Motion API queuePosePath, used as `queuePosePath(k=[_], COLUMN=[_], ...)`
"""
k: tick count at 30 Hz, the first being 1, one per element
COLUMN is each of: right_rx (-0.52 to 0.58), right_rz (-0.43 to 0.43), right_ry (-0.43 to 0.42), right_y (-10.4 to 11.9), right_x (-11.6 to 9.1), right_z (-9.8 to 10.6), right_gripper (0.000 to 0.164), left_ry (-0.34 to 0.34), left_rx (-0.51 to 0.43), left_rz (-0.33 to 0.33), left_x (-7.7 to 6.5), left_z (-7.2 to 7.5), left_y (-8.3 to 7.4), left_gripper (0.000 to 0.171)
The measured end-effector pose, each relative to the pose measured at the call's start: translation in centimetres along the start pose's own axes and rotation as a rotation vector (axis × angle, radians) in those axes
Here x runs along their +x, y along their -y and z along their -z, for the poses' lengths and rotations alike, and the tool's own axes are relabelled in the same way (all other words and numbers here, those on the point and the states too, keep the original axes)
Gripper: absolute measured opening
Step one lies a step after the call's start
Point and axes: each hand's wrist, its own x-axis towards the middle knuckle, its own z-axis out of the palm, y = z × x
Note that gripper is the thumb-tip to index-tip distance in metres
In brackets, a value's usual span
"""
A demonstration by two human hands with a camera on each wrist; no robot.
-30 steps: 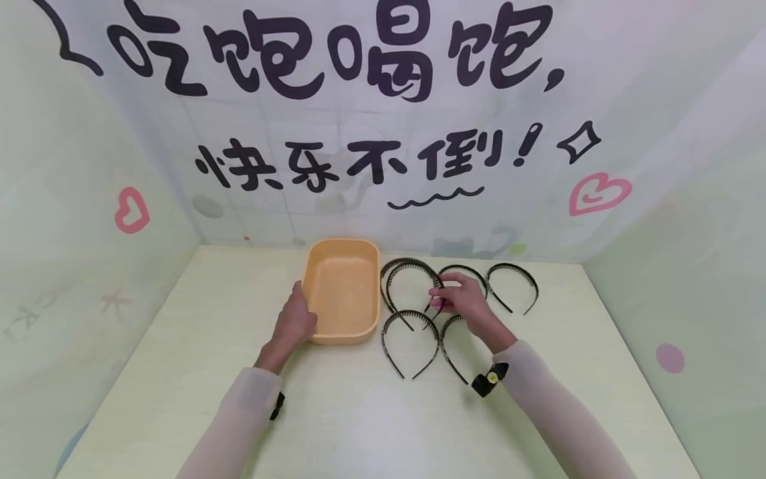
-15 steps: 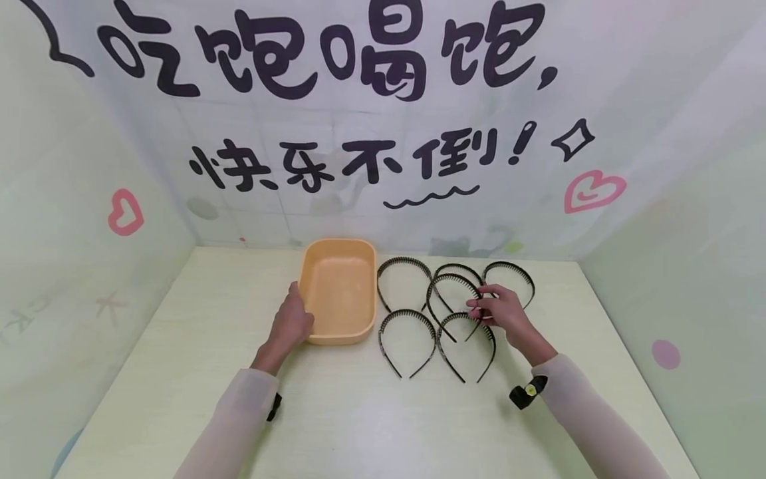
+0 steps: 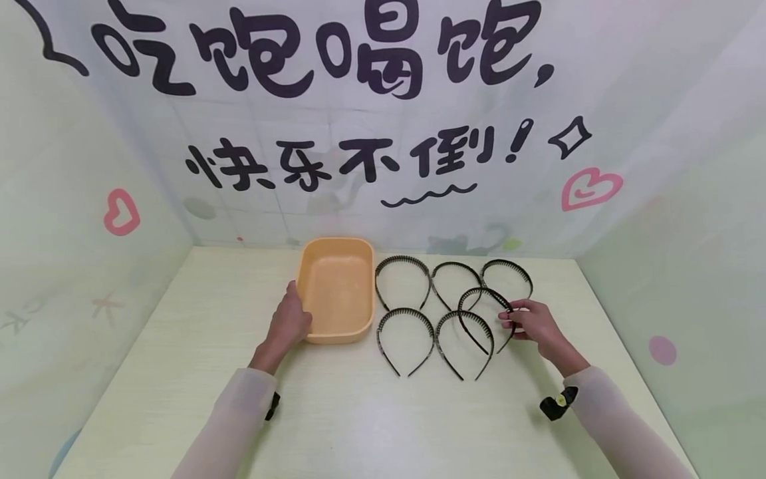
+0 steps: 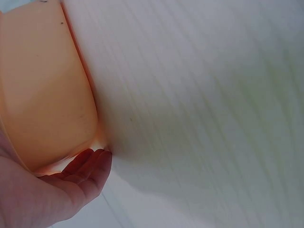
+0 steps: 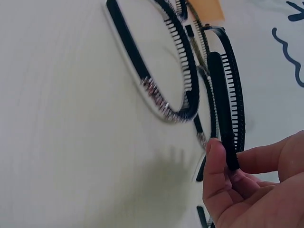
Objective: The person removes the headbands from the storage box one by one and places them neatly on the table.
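Note:
My left hand (image 3: 288, 326) holds an orange plastic basin (image 3: 336, 293) by its left side, near the front corner. In the left wrist view its fingers (image 4: 90, 171) curl under the bottom edge of the basin (image 4: 52, 85). My right hand (image 3: 534, 327) pinches a black toothed headband (image 3: 481, 289) by one side, between thumb and fingers. The held headband (image 5: 220, 95) is raised over the other headbands, in front of the near-row right headband (image 3: 463, 313). Beside that one lies another near-row headband (image 3: 406, 311), with glittery trim on one of them in the right wrist view.
Along the back lie the far-left headband (image 3: 403, 258), the far-middle headband (image 3: 456, 264) and the far-right headband (image 3: 506, 262), just right of the basin. The pale table (image 3: 359, 426) meets a printed back wall (image 3: 335, 219) and side walls.
My right hand has carried the headband from beside the far-left one rightward and toward me, past the far-middle one. My left hand stays on the basin.

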Motion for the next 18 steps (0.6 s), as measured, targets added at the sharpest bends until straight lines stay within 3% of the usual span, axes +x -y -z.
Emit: queuePosePath(k=[18], right_rx=[-0.066], right_rz=[-0.035], right_ry=[-0.076], right_y=[-3.8], right_x=[-1.1], right_z=[3.7], right_gripper=[0.038], left_ry=[-0.003], left_rx=[0.007], left_rz=[-0.003], left_x=[0.0], left_z=[0.0], left_y=[0.0], left_gripper=[0.081])
